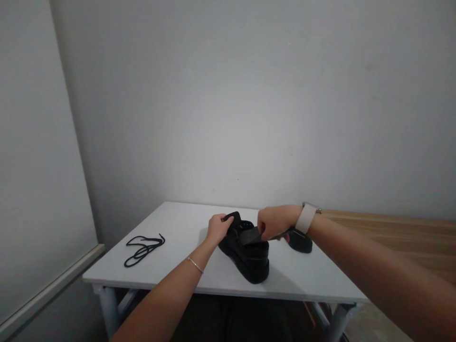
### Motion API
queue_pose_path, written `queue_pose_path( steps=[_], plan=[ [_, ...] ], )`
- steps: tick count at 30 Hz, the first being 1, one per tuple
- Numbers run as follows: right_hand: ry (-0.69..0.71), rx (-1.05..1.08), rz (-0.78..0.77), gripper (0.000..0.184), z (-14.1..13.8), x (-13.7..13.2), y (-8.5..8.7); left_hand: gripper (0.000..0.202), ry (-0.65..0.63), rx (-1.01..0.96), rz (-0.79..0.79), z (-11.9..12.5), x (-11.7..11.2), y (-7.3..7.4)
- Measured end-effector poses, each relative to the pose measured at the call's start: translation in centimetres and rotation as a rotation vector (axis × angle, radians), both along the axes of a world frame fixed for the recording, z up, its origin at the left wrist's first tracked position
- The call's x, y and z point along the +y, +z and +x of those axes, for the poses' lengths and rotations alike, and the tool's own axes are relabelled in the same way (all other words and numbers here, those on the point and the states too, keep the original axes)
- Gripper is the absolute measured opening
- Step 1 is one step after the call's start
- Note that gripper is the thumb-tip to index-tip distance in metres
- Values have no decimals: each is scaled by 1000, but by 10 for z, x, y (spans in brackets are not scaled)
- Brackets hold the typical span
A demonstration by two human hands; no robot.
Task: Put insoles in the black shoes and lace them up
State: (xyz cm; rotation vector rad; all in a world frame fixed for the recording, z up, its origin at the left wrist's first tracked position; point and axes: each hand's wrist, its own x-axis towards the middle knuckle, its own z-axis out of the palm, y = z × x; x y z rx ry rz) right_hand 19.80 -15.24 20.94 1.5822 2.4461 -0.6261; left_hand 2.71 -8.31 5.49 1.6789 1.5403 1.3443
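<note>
A black shoe (245, 261) rests on the white table (192, 223), its heel toward me and its eyelets bare of lace. My left hand (218, 229) pinches the shoe's tongue (233, 218) between thumb and fingers, lifting it at the far end of the opening. Above the heel, my right hand (276, 222) is closed on a dark grey insole (250, 236), which lies partly inside the shoe's opening. How far the insole reaches inside is hidden.
A loose black shoelace (144, 249) lies looped on the table's left side. Partly behind my right wrist is a black rounded object (301, 241), its kind unclear. A grey wall (228, 104) stands behind the table, and a wood-grain surface (384, 237) is at the right.
</note>
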Motion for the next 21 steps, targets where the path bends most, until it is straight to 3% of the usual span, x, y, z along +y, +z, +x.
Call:
queue_pose_path(
  steps=[4, 11, 14, 17, 21],
  plan=[
    [-8, 0, 42, 8, -11, 18, -27, 30, -64, -80, -29, -1, 1, -3],
    [4, 46, 370, 18, -27, 33, -80, 33, -135, -175, -24, -2, 1, -7],
    [14, 16, 426, 26, -34, 37, -96, 33, -135, -207, -9, -2, 1, -10],
    [60, -18, 420, 28, -35, 40, -97, 33, -131, -225, 4, -2, 3, -12],
    [160, -78, 369, 26, -27, 37, -81, 33, -133, -234, 18, -2, 5, -14]
  ],
)
